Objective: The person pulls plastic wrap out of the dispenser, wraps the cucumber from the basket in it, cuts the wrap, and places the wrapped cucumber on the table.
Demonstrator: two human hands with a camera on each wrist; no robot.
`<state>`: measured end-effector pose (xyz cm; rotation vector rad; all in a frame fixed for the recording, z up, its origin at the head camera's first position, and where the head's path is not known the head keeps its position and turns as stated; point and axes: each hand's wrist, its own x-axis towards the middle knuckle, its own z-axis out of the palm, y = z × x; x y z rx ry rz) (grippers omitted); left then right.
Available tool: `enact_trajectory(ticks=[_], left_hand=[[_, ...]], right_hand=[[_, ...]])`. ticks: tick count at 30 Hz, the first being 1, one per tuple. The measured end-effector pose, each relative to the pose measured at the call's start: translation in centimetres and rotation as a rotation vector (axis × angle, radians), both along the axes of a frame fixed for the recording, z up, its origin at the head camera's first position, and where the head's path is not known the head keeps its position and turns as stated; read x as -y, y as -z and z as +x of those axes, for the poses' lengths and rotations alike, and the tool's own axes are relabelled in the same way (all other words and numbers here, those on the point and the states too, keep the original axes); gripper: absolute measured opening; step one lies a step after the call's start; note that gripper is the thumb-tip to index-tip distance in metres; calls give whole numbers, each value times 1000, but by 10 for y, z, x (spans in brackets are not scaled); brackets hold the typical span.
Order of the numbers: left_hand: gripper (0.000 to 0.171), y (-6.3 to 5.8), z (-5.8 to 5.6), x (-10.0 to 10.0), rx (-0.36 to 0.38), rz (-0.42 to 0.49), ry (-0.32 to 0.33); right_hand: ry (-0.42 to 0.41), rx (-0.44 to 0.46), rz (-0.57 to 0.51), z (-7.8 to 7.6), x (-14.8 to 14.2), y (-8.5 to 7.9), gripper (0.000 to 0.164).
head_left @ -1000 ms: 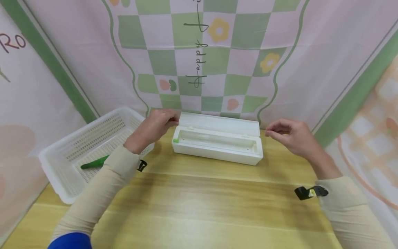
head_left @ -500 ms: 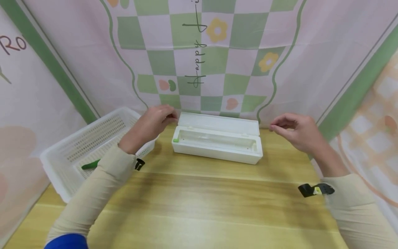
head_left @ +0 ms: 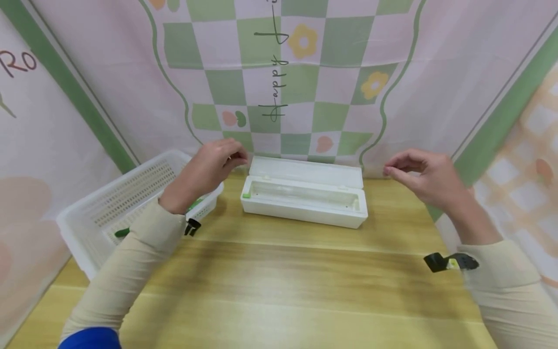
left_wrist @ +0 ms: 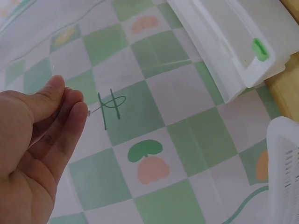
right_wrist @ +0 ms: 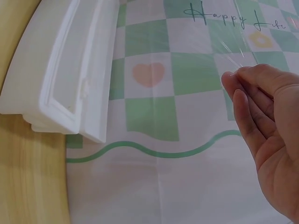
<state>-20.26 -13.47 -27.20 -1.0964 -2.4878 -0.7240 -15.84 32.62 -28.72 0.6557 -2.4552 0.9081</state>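
Note:
A long white cling film dispenser box [head_left: 301,216] sits on the table with its lid [head_left: 307,173] raised at the back. Its green slider [head_left: 246,196] is at the left end of the long recess. Up at the box's left, my left hand [head_left: 213,162] pinches with thumb against fingers. Level with it on the right, my right hand [head_left: 429,177] pinches the same way. Clear cling film [right_wrist: 237,49], barely visible but for glossy streaks in the right wrist view, spans between both sets of fingertips. Its lower edge is hidden by its transparency.
At the left stands a white perforated basket [head_left: 69,232], partly behind my left forearm. A tapered green vegetable [head_left: 122,232] lies in it, with another green thing [head_left: 193,204] near its right end. A checked cloth [head_left: 301,87] hangs close behind the box.
Both hands have risen from near the box's ends. The right hand has also moved further right, the left slightly left. The box stays in place with its lid up.

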Motion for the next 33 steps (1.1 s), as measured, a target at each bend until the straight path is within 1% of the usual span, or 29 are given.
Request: enact_trajectory(ticks=[7,10,14,17,19,23,26,29,33], left_hand=[[4,-7,5,-1,-14,8,19],[4,-11,8,-2,-22,21,21],[4,-15,12,-2,-46,32,24],[4,-18,15,-3,-61,30,23],[5,-20,17,-3,-76,17,13],[4,-22,22,-1,-119,0,-11],[2,-22,26,2,-125,19,-8],[3,-22,30,4,-100,45,19],[8,-20,36,10,-65,52,84]], right_hand=[[3,-56,-3,0,-1,-7,9],[-11,-75,-19,-1,-1,-10,12],[-34,-93,-61,-1,-3,-14,19],[-46,-107,-88,-1,-4,-16,20],[-54,-120,-97,0,-4,-17,18],[-80,-140,-124,2,-3,-19,21],[-115,-143,-157,6,-1,-21,25],[-161,-147,-187,10,0,-23,26],[-307,-99,-307,15,0,-23,17]])
